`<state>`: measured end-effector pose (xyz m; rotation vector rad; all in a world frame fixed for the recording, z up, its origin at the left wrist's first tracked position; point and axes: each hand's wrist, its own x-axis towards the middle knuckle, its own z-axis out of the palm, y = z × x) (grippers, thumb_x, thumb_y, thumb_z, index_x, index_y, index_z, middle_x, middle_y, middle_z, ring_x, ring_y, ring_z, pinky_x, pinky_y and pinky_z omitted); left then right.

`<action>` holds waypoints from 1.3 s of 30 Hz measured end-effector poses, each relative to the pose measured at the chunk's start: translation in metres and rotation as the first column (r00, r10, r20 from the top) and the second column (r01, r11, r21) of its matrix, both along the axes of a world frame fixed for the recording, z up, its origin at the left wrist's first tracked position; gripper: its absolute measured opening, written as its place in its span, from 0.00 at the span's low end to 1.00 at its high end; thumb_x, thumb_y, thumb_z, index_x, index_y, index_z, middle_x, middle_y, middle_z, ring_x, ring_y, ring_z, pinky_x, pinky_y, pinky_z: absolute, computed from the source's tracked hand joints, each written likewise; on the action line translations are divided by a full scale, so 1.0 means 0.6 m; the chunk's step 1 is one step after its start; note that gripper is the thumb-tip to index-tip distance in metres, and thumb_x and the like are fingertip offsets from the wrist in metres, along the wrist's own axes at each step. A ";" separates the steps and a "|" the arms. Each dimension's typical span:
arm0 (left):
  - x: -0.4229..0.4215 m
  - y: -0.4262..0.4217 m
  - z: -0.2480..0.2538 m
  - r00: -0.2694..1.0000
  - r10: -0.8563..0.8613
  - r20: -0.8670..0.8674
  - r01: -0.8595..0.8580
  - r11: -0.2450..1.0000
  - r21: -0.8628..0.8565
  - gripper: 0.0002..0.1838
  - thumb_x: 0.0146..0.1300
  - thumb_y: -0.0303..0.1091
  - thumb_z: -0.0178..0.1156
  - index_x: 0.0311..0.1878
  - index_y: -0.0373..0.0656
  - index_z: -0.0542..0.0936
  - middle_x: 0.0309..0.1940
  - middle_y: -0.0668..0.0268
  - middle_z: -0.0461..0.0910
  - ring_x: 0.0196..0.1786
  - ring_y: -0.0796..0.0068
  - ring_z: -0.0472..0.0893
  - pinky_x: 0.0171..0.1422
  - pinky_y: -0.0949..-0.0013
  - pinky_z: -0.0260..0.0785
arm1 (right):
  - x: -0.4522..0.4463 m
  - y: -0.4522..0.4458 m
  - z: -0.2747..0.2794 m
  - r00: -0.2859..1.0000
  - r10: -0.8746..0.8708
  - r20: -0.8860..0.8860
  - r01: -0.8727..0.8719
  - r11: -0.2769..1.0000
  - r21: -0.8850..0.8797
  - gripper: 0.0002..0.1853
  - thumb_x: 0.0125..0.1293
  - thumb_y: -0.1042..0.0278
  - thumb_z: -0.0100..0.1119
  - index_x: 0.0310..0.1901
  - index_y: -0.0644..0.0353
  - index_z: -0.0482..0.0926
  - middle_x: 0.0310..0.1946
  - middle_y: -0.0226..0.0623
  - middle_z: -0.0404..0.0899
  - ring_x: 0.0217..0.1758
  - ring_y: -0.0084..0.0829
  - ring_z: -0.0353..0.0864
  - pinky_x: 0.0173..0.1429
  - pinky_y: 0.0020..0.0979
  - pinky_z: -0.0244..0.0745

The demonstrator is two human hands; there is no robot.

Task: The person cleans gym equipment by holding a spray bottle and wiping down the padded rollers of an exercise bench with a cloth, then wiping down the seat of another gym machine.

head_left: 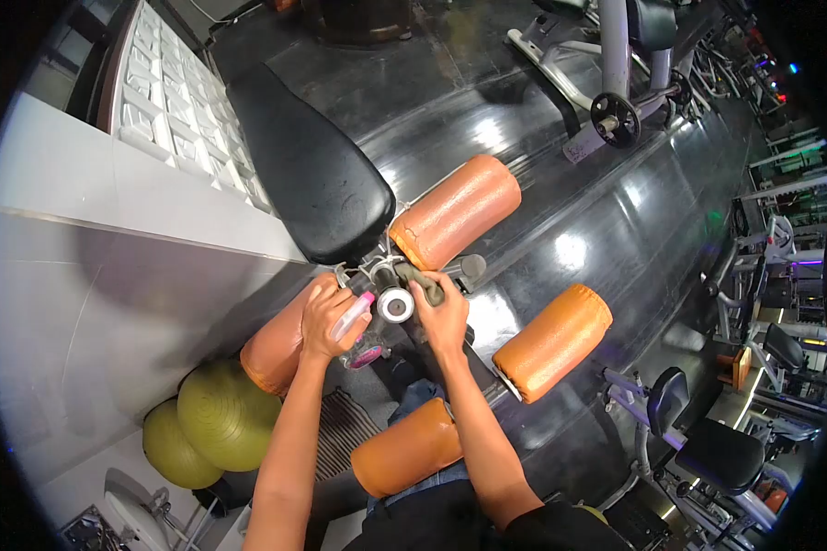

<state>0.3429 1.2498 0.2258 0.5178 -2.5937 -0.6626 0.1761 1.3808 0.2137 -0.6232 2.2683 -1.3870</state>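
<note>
My left hand [329,321] is wrapped round a clear spray bottle [350,319] with a pink top, beside the upper left orange roller pad [280,344]. My right hand [440,312] grips a grey-green cloth [420,282] against the metal post of the exercise bench. Between the two hands is the post's round white-rimmed end [395,306]. The black bench pad [312,165] extends away above them. Another orange roller [457,211] lies just beyond my right hand.
Two more orange rollers [553,342] [407,447] are nearer my body and to the right. Green exercise balls [228,413] sit at lower left by a white wall [138,266]. A weight machine [616,119] stands at upper right, with more gym machines along the right.
</note>
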 end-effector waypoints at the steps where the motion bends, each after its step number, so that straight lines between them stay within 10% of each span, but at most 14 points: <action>1: -0.001 0.000 0.002 1.000 0.001 0.000 -0.001 1.000 -0.001 0.16 0.53 0.45 0.63 0.33 0.41 0.85 0.28 0.62 0.75 0.37 0.56 0.74 0.44 0.57 0.61 | 0.007 -0.005 -0.002 1.000 -0.001 0.002 0.001 1.000 -0.001 0.14 0.62 0.62 0.70 0.47 0.57 0.83 0.40 0.46 0.87 0.45 0.52 0.86 0.49 0.43 0.79; 11: -0.002 0.003 0.009 0.999 0.037 0.006 -0.037 0.999 -0.002 0.11 0.54 0.43 0.66 0.34 0.48 0.86 0.27 0.66 0.74 0.36 0.60 0.74 0.42 0.58 0.63 | -0.021 0.102 -0.033 0.964 0.240 0.114 -0.263 0.808 0.528 0.16 0.62 0.54 0.69 0.48 0.51 0.84 0.44 0.43 0.87 0.48 0.50 0.86 0.51 0.46 0.79; 22: 0.002 0.003 -0.002 0.997 0.067 0.035 -0.067 0.998 -0.001 0.13 0.55 0.47 0.64 0.34 0.48 0.86 0.27 0.66 0.74 0.35 0.61 0.73 0.41 0.59 0.61 | -0.045 -0.062 0.080 0.899 0.290 -0.328 -0.269 0.957 0.108 0.14 0.62 0.60 0.70 0.50 0.45 0.86 0.50 0.40 0.84 0.43 0.49 0.87 0.47 0.43 0.82; 24: 0.004 0.004 -0.004 0.997 0.066 0.045 -0.067 0.998 0.017 0.15 0.56 0.49 0.63 0.36 0.49 0.86 0.27 0.66 0.74 0.35 0.60 0.72 0.42 0.59 0.61 | -0.047 -0.089 0.085 0.828 0.475 -0.298 -0.335 0.846 0.415 0.15 0.61 0.60 0.71 0.51 0.43 0.86 0.51 0.39 0.83 0.41 0.50 0.87 0.44 0.45 0.82; 39: 0.013 0.006 -0.011 0.997 0.061 0.040 -0.061 0.998 0.013 0.15 0.52 0.48 0.68 0.37 0.50 0.86 0.30 0.69 0.76 0.39 0.64 0.75 0.48 0.60 0.66 | -0.117 -0.097 0.188 0.705 0.695 -0.140 -0.496 0.625 0.603 0.13 0.58 0.57 0.69 0.45 0.44 0.90 0.39 0.41 0.87 0.39 0.47 0.88 0.44 0.46 0.82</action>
